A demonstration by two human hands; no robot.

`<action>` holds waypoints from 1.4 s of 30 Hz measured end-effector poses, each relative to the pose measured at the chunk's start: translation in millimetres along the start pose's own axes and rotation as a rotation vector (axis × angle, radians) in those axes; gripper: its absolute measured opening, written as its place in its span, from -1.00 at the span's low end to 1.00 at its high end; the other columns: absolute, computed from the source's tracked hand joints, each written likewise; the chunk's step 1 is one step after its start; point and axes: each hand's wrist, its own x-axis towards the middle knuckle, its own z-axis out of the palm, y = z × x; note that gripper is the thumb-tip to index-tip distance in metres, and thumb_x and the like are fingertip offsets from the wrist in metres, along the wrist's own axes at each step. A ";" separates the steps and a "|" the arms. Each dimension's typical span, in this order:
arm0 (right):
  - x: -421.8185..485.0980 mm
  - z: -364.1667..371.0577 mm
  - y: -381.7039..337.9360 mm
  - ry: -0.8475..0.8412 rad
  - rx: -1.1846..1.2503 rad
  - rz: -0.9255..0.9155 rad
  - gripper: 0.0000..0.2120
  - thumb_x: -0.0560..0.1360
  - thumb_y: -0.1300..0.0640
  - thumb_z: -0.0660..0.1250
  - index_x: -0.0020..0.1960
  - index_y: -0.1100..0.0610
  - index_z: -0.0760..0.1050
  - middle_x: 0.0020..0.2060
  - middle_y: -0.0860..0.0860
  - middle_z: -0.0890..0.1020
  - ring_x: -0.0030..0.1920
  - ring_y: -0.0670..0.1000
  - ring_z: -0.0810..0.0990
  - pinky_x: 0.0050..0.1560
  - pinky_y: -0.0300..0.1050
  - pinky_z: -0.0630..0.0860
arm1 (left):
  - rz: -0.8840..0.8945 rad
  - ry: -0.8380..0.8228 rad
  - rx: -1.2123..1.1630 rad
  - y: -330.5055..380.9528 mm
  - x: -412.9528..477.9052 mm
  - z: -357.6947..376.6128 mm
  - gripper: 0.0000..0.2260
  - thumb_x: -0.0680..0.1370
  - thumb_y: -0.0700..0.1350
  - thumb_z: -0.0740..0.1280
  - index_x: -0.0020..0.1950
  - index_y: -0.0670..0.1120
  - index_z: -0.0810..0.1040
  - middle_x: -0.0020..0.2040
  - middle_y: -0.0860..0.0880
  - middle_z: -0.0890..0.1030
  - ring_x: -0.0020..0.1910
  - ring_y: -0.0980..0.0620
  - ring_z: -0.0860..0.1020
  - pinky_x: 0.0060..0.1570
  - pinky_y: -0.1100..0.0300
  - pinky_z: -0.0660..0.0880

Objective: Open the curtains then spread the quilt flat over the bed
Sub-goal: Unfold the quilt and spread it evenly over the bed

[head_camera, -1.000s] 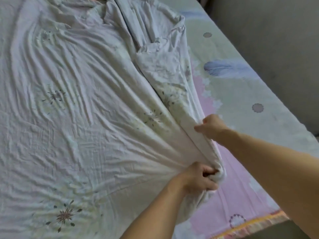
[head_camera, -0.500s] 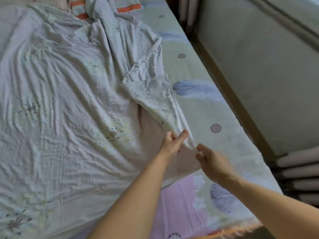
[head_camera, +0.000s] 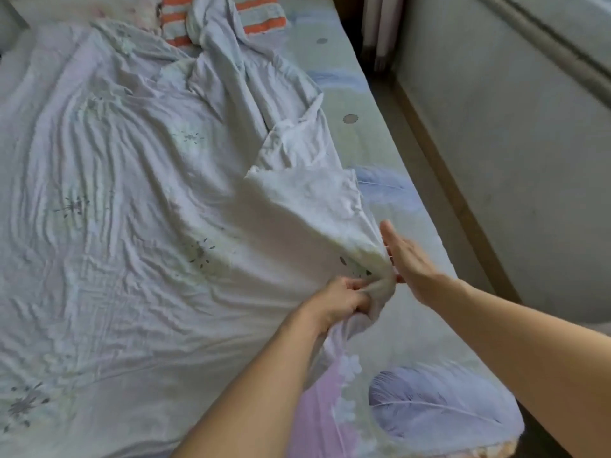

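- The quilt (head_camera: 132, 209), pale with faint flower prints, lies over most of the bed (head_camera: 413, 332), creased all over and running out of view at the left
- Its right side is not laid flat: a flap is folded back toward the middle and bunched into a ridge, which runs from the far end down to the hands and stops short of the bed's right edge
- The left hand (head_camera: 344, 300) sits at the lower end of that ridge, nearer the bed's right edge than its middle; its fingers (head_camera: 355, 287) are clenched round a gathered bunch of quilt cloth, grasping it
- The right hand (head_camera: 408, 261) is just beside it, on the right of the same bunch; its fingers (head_camera: 388, 234) are straight and together, released and grasping nothing, the palm turned to the fold and lying against the cloth
- Whether the right thumb touches the quilt cannot be told
- The sheet (head_camera: 373, 137), pale green with feather prints and round dots, shows bare along the right edge, with a lilac patch toward the near right corner
- A pillow (head_camera: 264, 24) striped orange and grey lies at the far end, partly under the quilt's bunched top
- A grey wall (head_camera: 512, 160) runs along the bed's right side
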 end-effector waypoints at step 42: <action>106.1 -193.7 -4.6 -0.509 -0.187 0.228 -0.49 0.58 -0.26 0.03 0.25 0.14 0.35 0.11 0.12 0.52 0.04 0.16 0.58 0.04 0.07 0.50 | -0.296 0.447 -0.077 78.0 46.8 149.7 -0.85 0.18 -0.16 0.33 -0.29 -0.15 0.50 -0.35 -0.13 0.45 -0.34 -0.04 0.46 -0.29 0.15 0.36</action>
